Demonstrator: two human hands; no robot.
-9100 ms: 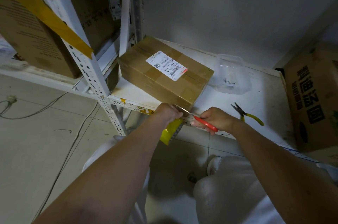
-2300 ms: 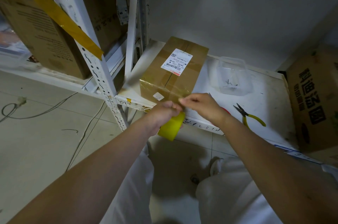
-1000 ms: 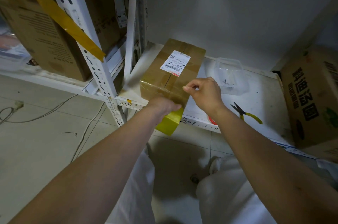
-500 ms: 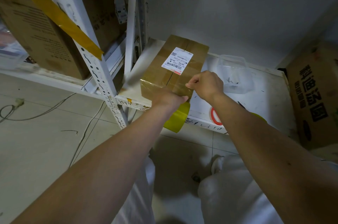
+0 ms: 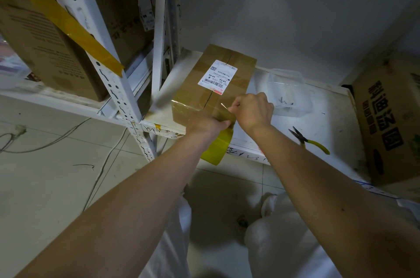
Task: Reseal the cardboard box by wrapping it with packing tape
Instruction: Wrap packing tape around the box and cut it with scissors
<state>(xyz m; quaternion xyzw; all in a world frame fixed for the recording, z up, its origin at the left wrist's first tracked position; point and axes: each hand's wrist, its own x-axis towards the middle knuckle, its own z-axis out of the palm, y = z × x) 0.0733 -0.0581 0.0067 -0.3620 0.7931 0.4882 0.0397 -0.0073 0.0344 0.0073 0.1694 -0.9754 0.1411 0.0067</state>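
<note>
A brown cardboard box (image 5: 204, 86) with a white shipping label (image 5: 217, 76) lies on the white shelf (image 5: 327, 127), its near end at the shelf's front edge. My left hand (image 5: 205, 124) grips a yellow roll of packing tape (image 5: 217, 148) just below and in front of the box's near end. My right hand (image 5: 253, 110) pinches the free end of the tape (image 5: 225, 114) at the box's near right corner. A clear strip of tape stretches between the two hands over the near top of the box.
Yellow-handled pliers (image 5: 310, 141) lie on the shelf to the right. A clear plastic tub (image 5: 287, 92) with small screws stands behind my right hand. A large printed carton (image 5: 391, 118) stands at the far right. White rack posts (image 5: 109, 66) and cartons are on the left.
The box was turned end-on since the scissors cut. Over the last second my right hand pulled the tape end up from the roll to the box's near right corner. The left hand stayed on the roll.
</note>
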